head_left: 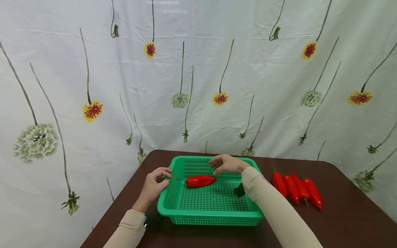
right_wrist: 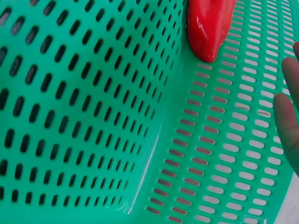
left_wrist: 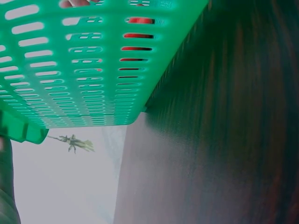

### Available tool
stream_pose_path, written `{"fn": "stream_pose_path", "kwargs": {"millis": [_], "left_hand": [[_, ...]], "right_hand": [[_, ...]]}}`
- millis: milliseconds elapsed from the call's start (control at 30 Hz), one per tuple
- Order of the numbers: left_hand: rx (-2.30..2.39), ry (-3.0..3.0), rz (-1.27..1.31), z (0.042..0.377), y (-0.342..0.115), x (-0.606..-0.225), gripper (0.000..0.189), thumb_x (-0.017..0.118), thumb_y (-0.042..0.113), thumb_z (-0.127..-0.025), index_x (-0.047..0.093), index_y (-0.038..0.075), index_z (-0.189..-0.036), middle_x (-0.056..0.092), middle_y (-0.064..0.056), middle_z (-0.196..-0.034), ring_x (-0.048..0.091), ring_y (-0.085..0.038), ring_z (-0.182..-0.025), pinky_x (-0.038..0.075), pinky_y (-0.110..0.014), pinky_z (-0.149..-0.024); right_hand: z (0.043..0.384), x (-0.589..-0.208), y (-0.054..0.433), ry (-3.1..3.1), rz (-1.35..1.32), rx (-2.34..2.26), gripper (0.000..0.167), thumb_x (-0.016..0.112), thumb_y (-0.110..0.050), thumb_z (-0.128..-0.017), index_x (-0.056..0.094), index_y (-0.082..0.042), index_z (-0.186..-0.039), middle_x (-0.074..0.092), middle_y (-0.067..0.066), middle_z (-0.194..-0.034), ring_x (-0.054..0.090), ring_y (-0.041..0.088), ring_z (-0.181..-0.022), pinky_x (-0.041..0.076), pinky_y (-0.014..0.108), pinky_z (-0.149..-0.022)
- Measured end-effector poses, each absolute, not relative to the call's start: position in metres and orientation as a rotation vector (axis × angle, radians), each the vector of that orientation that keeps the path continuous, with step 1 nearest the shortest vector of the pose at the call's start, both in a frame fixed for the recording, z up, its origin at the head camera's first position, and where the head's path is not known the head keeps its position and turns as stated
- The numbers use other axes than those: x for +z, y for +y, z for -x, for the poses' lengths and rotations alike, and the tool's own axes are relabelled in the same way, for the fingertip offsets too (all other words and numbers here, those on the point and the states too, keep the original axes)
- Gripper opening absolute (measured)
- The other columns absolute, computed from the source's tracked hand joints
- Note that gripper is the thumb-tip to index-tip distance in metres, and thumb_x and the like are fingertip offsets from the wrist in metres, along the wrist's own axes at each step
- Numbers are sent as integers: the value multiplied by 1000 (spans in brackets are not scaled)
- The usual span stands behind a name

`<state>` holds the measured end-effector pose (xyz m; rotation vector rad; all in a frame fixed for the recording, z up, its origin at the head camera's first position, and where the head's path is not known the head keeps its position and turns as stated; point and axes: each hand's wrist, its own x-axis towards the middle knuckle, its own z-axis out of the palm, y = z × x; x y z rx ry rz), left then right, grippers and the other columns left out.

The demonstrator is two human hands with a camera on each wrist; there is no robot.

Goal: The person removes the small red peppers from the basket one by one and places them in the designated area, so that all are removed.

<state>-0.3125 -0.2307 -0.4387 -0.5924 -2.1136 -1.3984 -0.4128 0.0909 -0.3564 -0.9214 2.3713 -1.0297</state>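
Note:
A long red pepper (head_left: 201, 181) with a thin stem lies in a green plastic basket (head_left: 214, 214), near its far left side. My right hand (head_left: 227, 163) is over the far right part of the basket, holding nothing, its fingers loosely bent and apart from the thumb. In the right wrist view, its fingers (right_wrist: 288, 119) show at the right edge, away from the pepper (right_wrist: 210, 28). At the basket's left rim is my left hand (head_left: 155, 182), its bent fingers and thumb right at the edge. The left wrist view shows mostly the basket's slotted outer wall (left_wrist: 88, 79).
Several red peppers (head_left: 299, 189) lie side by side on the dark brown table (head_left: 338, 193), right of the basket. A white curtain (head_left: 198, 79) with printed flowers hangs behind the table. A black wrist device (head_left: 239, 190) shows under the right forearm.

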Motion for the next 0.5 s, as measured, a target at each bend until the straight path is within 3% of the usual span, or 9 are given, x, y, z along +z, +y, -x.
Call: {"fn": "stream_pose_path", "kwargs": {"millis": [200, 500], "left_hand": [[-1412, -2117, 581, 312, -231, -437, 22, 58, -13, -86, 72, 4, -90, 68, -15, -118, 63, -20, -113, 53, -31, -85], [-1393, -2112, 588, 312, -228, -439, 24, 58, -14, -85, 72, 4, -89, 66, -22, -118, 63, -25, -112, 52, -31, -82]], "right_hand": [[417, -360, 84, 2389, 915, -1026, 55, 70, -9, -91, 52, -1, -142, 57, 21, -140, 56, 38, -128, 50, 46, -102], [413, -373, 79, 2408, 922, -1067, 54, 72, -14, -91, 54, -1, -140, 59, 18, -138, 58, 32, -124, 51, 43, -100]]}}
